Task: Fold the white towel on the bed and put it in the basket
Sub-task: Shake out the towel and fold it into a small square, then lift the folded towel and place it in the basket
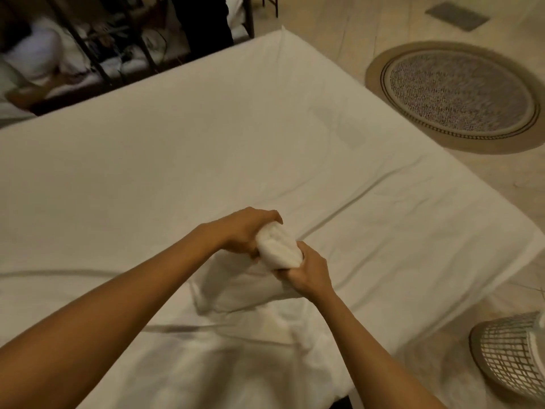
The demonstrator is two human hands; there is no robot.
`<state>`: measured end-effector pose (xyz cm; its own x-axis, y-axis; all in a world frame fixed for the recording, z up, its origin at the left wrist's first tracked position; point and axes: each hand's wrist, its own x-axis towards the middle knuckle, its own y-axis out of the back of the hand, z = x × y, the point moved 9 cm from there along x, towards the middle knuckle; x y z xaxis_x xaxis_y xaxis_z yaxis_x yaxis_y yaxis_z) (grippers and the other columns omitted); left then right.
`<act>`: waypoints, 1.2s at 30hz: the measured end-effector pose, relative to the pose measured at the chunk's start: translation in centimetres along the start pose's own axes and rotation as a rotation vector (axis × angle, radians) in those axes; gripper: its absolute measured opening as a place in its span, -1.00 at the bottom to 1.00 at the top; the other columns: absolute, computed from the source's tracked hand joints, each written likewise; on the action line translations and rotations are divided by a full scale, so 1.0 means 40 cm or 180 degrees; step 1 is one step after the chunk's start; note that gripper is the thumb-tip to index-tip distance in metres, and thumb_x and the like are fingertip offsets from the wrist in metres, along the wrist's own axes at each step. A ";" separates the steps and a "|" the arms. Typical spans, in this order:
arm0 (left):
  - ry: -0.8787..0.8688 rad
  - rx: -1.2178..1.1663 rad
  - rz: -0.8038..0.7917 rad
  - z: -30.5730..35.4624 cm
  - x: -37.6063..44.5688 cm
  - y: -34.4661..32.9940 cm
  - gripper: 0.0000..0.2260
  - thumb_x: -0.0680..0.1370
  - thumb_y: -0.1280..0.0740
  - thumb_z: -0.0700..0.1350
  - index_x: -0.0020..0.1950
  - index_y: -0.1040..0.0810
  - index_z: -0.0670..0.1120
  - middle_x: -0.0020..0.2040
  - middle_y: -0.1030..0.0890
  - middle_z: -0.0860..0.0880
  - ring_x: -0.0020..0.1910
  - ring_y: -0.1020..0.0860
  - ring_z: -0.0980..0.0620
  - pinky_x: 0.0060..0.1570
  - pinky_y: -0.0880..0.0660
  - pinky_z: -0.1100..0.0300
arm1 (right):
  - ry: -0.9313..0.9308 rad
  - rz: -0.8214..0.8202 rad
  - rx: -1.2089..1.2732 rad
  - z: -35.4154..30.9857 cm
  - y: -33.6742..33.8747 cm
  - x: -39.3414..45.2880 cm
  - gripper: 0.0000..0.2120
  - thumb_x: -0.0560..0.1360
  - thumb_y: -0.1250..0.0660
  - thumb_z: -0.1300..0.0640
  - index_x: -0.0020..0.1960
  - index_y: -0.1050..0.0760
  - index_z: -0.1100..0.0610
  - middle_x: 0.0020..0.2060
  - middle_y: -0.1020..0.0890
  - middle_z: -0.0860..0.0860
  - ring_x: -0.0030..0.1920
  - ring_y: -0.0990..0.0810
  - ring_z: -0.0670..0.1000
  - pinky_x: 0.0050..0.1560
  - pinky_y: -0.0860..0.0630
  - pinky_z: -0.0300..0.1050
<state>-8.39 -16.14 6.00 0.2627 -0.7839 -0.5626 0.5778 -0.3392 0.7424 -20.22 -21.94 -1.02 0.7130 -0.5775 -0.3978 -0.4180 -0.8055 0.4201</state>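
A white towel (pixel 278 248), folded into a thick compact bundle, is lifted just above the bed (pixel 177 160). My left hand (pixel 244 228) grips its far upper end from the left. My right hand (pixel 309 270) clasps its near lower end from the right. A wire mesh basket (pixel 513 352) stands on the floor at the lower right, beside the bed's edge, partly cut off by the frame. Another folded white cloth (pixel 236 293) lies flat on the sheet right under my hands.
The bed sheet is white with a few creases. A round patterned rug (pixel 454 95) lies on the tiled floor at the upper right. A dark metal bed frame (pixel 97 48) with bedding and clutter stands beyond the far left edge.
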 end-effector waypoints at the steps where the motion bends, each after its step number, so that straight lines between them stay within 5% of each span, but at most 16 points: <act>1: -0.0032 0.0089 0.0189 0.002 -0.028 0.026 -0.36 0.32 -0.50 -0.11 0.34 -0.34 0.06 0.18 -0.55 0.04 0.13 -0.52 -0.02 0.12 -0.52 -0.01 | 0.0176 0.0161 -0.0125 -0.040 0.017 -0.006 -0.68 0.21 -0.33 0.03 -0.04 -0.48 -0.03 -0.19 -0.62 -0.08 -0.20 -0.58 -0.02 -0.28 -0.54 -0.10; 6: -0.0091 0.0229 0.1285 -0.003 -0.152 0.140 -0.52 0.42 -0.41 0.00 0.29 -0.36 -0.02 0.19 -0.52 0.04 0.06 -0.55 -0.04 -0.02 -0.50 0.09 | 0.1161 0.0749 -0.1187 -0.241 0.093 -0.038 -0.53 0.25 -0.20 0.08 0.16 -0.46 0.00 -0.05 -0.56 -0.03 -0.10 -0.52 0.05 -0.10 -0.47 -0.06; 9: 0.0004 0.0642 0.1646 0.010 -0.163 0.148 -0.40 0.42 -0.39 0.05 0.40 -0.27 -0.04 0.30 -0.43 -0.01 0.18 -0.50 -0.08 0.09 -0.47 0.05 | 0.1544 0.1012 -0.1838 -0.327 0.132 -0.066 -0.48 0.22 -0.21 0.13 0.20 -0.45 0.06 -0.05 -0.54 0.01 -0.08 -0.49 0.09 -0.05 -0.39 -0.01; 12: 0.0174 0.0611 0.1731 0.040 -0.151 0.087 -0.29 0.43 -0.37 0.07 0.49 -0.15 -0.07 0.46 -0.28 -0.06 0.41 -0.31 -0.09 0.32 -0.34 -0.04 | 0.1751 0.1214 -0.2492 -0.334 0.144 -0.103 -0.43 0.16 -0.38 0.20 0.18 -0.45 0.09 -0.05 -0.55 0.04 -0.13 -0.50 0.12 -0.11 -0.42 0.01; 16: 0.0318 0.0633 0.1273 0.079 -0.141 -0.100 -0.30 0.49 -0.32 -0.14 0.53 -0.02 -0.14 0.58 0.03 -0.13 0.56 -0.01 -0.12 0.48 -0.13 -0.07 | 0.1685 0.1199 -0.2896 -0.199 0.113 -0.182 -0.44 0.06 -0.43 0.22 0.06 -0.44 0.07 -0.01 -0.56 0.04 -0.10 -0.54 0.12 -0.11 -0.40 -0.01; 18: 0.0125 0.0589 0.1134 0.111 -0.142 -0.207 -0.22 0.40 -0.40 -0.17 0.50 -0.03 -0.15 0.54 -0.14 -0.20 0.52 -0.17 -0.15 0.43 -0.26 -0.02 | 0.1519 0.0957 -0.2954 -0.078 0.082 -0.212 -0.37 0.04 -0.44 0.21 0.10 -0.40 0.09 0.16 -0.57 0.08 0.12 -0.55 0.15 0.11 -0.33 0.06; 20: -0.0001 0.0380 0.1027 0.134 -0.136 -0.315 -0.08 0.06 -0.59 -0.13 0.31 -0.22 -0.18 0.27 -0.56 -0.22 0.23 -0.58 -0.12 0.09 -0.58 0.14 | 0.1278 0.0611 -0.2954 0.042 0.057 -0.245 -0.25 0.01 -0.49 0.21 0.17 -0.34 0.10 0.14 -0.60 0.07 0.16 -0.58 0.14 0.32 -0.22 0.11; 23: 0.0195 0.0221 0.0877 0.158 -0.123 -0.446 0.00 -0.16 -0.64 -0.10 0.22 -0.34 -0.19 0.04 -0.70 -0.11 -0.02 -0.70 0.00 -0.20 -0.63 0.25 | 0.1029 0.0331 -0.2654 0.150 0.065 -0.297 -0.17 -0.07 -0.53 0.22 0.16 -0.31 0.09 -0.06 -0.65 -0.01 -0.07 -0.65 0.03 0.15 -0.51 -0.02; 26: 0.0125 0.0142 0.0757 0.222 -0.109 -0.475 -0.01 0.04 -0.64 -0.14 0.41 -0.30 -0.21 0.19 -0.63 -0.15 0.12 -0.64 -0.04 -0.04 -0.61 0.20 | 0.0855 0.0230 -0.2494 0.206 0.103 -0.302 -0.10 -0.03 -0.53 0.21 0.28 -0.31 0.13 -0.02 -0.66 -0.01 -0.11 -0.65 0.01 0.02 -0.58 -0.09; 28: 0.0093 0.0313 0.0751 0.262 -0.088 -0.424 -0.23 0.43 -0.42 -0.18 0.53 -0.08 -0.22 0.46 -0.34 -0.20 0.42 -0.38 -0.10 0.32 -0.41 0.12 | 0.0803 0.0202 -0.2365 0.208 0.145 -0.286 -0.12 0.15 -0.46 0.24 0.43 -0.25 0.12 0.09 -0.62 0.00 -0.03 -0.62 0.04 0.07 -0.53 -0.11; 30: 0.0048 0.0552 0.0526 0.302 -0.052 -0.366 -0.38 0.58 -0.19 -0.18 0.56 0.05 -0.17 0.54 -0.15 -0.14 0.52 -0.18 -0.07 0.45 -0.22 0.09 | 0.0580 0.0070 -0.2136 0.192 0.200 -0.263 -0.22 0.35 -0.33 0.24 0.51 -0.11 0.03 0.21 -0.55 0.00 0.10 -0.55 0.08 0.10 -0.46 -0.10; 33: 0.0062 0.0896 0.0427 0.373 0.015 -0.236 -0.40 0.57 -0.23 -0.13 0.55 -0.05 -0.14 0.48 -0.28 -0.18 0.43 -0.32 -0.13 0.39 -0.27 0.07 | 0.0301 0.0004 -0.2194 0.158 0.310 -0.208 -0.28 0.43 -0.26 0.14 0.52 -0.04 -0.05 0.19 -0.55 0.06 0.11 -0.55 0.11 0.06 -0.46 -0.07; 36: 0.0031 0.1087 0.0440 0.467 0.080 -0.103 -0.49 0.50 -0.30 -0.12 0.43 -0.26 -0.12 0.35 -0.44 -0.18 0.29 -0.45 -0.18 0.27 -0.38 0.05 | 0.0307 0.0054 -0.2316 0.090 0.452 -0.155 -0.38 0.41 -0.28 0.10 0.44 -0.18 -0.01 0.12 -0.58 0.10 0.07 -0.56 0.16 0.00 -0.47 -0.06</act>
<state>-24.36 -26.99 7.94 0.3285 -0.8300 -0.4507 0.2455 -0.3858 0.8893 -34.23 -33.41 6.10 0.7701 -0.5477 -0.3269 0.0262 -0.4850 0.8741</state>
